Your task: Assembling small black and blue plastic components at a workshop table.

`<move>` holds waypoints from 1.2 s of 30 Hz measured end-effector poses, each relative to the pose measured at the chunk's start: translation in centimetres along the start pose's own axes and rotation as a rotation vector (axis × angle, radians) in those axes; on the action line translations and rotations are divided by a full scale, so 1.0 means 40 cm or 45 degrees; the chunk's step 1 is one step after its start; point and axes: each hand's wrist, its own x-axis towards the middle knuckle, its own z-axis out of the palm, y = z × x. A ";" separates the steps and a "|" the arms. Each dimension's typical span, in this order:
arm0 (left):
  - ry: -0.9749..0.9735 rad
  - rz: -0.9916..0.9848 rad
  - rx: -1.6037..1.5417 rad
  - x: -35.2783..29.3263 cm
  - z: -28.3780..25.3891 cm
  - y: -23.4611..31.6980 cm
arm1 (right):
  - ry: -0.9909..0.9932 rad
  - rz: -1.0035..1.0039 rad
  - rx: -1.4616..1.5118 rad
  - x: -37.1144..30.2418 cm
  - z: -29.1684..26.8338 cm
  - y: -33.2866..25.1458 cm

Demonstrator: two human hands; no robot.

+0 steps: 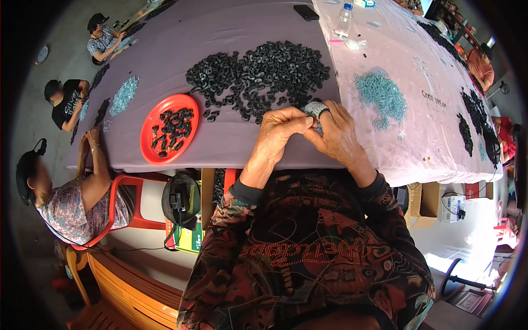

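Note:
My left hand [278,131] and my right hand [342,136] meet at the near edge of the black pile, their fingertips pinched together. Whatever sits between them is mostly hidden; only a speck of pale blue shows there. A grey knitted wrap [315,108] covers part of a finger of my right hand. Just beyond my hands spreads a large heap of small black plastic parts [280,69]. To the right lies a pile of small bluish metal pieces, like screws [381,98]. A red plastic plate [147,144] on the left holds several black parts with metal pieces in them.
A purple cloth [159,49] and a pink cloth [429,148] cover the table. A clear bottle [344,22] and a black phone [306,12] stand far back. Several people sit along the left and right sides. A red chair [113,212] and wooden bench [132,283] are left of me.

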 end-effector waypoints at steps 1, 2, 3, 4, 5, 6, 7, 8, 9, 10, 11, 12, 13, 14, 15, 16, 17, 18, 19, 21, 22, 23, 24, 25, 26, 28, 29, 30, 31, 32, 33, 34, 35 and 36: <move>0.013 -0.015 -0.002 0.000 -0.001 0.001 | 0.011 -0.010 -0.013 0.000 0.002 -0.001; 0.025 -0.028 -0.009 0.001 -0.002 0.002 | 0.014 -0.007 -0.012 0.000 0.005 -0.001; 0.037 -0.043 -0.016 0.000 -0.003 0.002 | 0.020 -0.001 -0.010 -0.001 0.009 -0.003; 0.033 -0.046 -0.008 -0.001 -0.004 0.001 | 0.024 0.007 -0.006 -0.004 0.012 -0.005; 0.028 -0.047 0.000 0.000 -0.005 0.001 | 0.035 0.002 -0.013 -0.006 0.014 -0.005; 0.023 -0.047 0.010 0.001 -0.005 0.001 | 0.046 -0.002 -0.020 -0.007 0.016 -0.005; 0.020 -0.060 0.011 0.001 -0.006 0.001 | 0.050 0.000 -0.030 -0.009 0.018 -0.005; 0.018 -0.072 0.013 0.001 -0.006 0.001 | 0.051 0.014 -0.026 -0.011 0.019 -0.006; 0.017 -0.086 0.013 0.001 -0.006 0.001 | 0.043 0.036 -0.024 -0.013 0.021 -0.007; 0.019 -0.087 0.008 0.001 -0.005 0.001 | 0.032 0.063 -0.019 -0.015 0.023 -0.009; 0.023 -0.089 0.002 0.000 -0.005 0.000 | 0.053 0.046 -0.027 -0.017 0.026 -0.009; 0.021 -0.081 -0.011 0.000 -0.005 -0.001 | 0.072 0.035 -0.031 -0.016 0.030 -0.009; 0.028 -0.085 -0.005 0.000 -0.005 -0.002 | 0.103 0.020 -0.037 -0.016 0.033 -0.009; 0.030 -0.078 -0.008 0.001 -0.006 -0.004 | 0.096 0.013 -0.023 -0.015 0.034 -0.008; 0.030 -0.068 -0.018 0.001 -0.007 -0.006 | 0.099 0.002 -0.012 -0.014 0.035 -0.005; 0.028 -0.066 -0.003 0.002 -0.009 -0.008 | 0.101 -0.002 -0.003 -0.014 0.034 -0.003; 0.024 -0.061 0.006 0.004 -0.011 -0.010 | 0.080 0.032 0.042 -0.014 0.031 -0.002; 0.019 -0.055 0.014 0.006 -0.014 -0.011 | 0.059 0.072 0.085 -0.013 0.027 -0.001; 0.015 -0.059 0.021 0.009 -0.018 -0.010 | 0.039 0.113 0.128 -0.012 0.024 0.001; 0.022 -0.079 0.045 0.012 -0.022 -0.008 | 0.018 0.124 0.144 -0.008 0.018 0.003; 0.006 -0.068 0.033 0.012 -0.021 -0.007 | 0.008 0.129 0.154 -0.006 0.016 0.003; 0.005 -0.072 0.032 0.011 -0.020 -0.006 | -0.002 0.143 0.152 -0.005 0.015 0.003; 0.003 -0.074 0.032 0.011 -0.018 -0.004 | -0.011 0.155 0.150 -0.004 0.014 0.003; 0.005 -0.069 0.048 0.010 -0.016 -0.002 | -0.030 0.173 0.149 -0.004 0.013 0.003; 0.006 -0.066 0.064 0.008 -0.014 -0.001 | -0.015 0.136 0.131 -0.004 0.012 0.005; 0.002 -0.039 0.085 0.006 -0.012 0.002 | 0.004 0.076 0.087 -0.003 0.011 0.010; -0.003 -0.016 0.090 0.005 -0.012 0.003 | 0.005 0.053 0.068 -0.004 0.013 0.011; -0.010 0.010 0.091 0.004 -0.012 0.004 | 0.011 0.033 0.041 -0.004 0.017 0.011; -0.007 0.004 0.100 0.004 -0.013 0.005 | 0.012 0.011 -0.003 -0.005 0.020 0.010; -0.007 0.001 0.104 0.004 -0.015 0.006 | -0.007 0.013 0.014 -0.006 0.021 0.011; -0.004 -0.005 0.106 0.004 -0.016 0.006 | -0.030 0.013 0.014 -0.008 0.021 0.012; -0.012 -0.006 0.112 0.004 -0.016 0.005 | -0.047 0.013 0.009 -0.011 0.021 0.012; -0.018 -0.009 0.118 0.005 -0.017 0.005 | -0.044 0.002 0.015 -0.013 0.022 0.011; -0.029 -0.004 0.118 0.005 -0.018 0.004 | -0.033 -0.010 0.017 -0.014 0.023 0.009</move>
